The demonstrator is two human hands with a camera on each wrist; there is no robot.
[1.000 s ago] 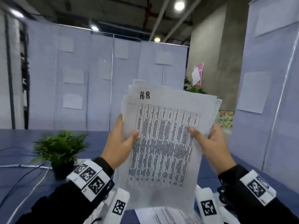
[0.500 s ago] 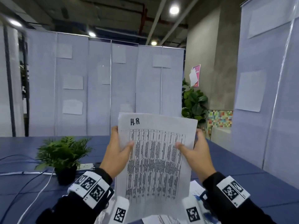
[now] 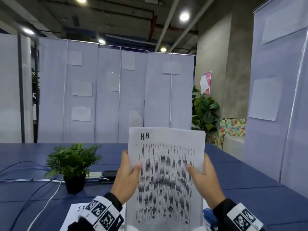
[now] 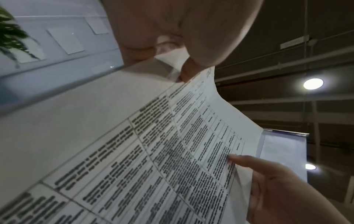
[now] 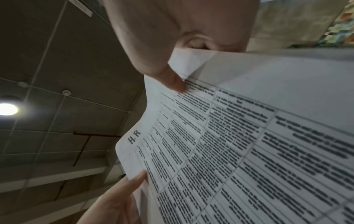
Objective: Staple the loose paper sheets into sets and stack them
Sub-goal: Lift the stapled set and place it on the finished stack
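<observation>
Sheets: our thin, limp printed paper stack (image 3: 166,174), upright above the blue table (image 3: 250,197).
Left hand (image 3: 127,178): pinching its left edge.
Right hand (image 3: 202,180): pinching its right edge.

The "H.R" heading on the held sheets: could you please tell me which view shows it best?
The head view: the "H.R" heading stands upright and sharp. The right wrist view shows it sideways; the left wrist view barely shows it at the far corner.

I see black long sleeves (image 3: 221,209) reaching both wrists. Each wrist carries a white band (image 3: 101,212) printed with square black-and-white fiducial markers. Both hands are bare.
</observation>
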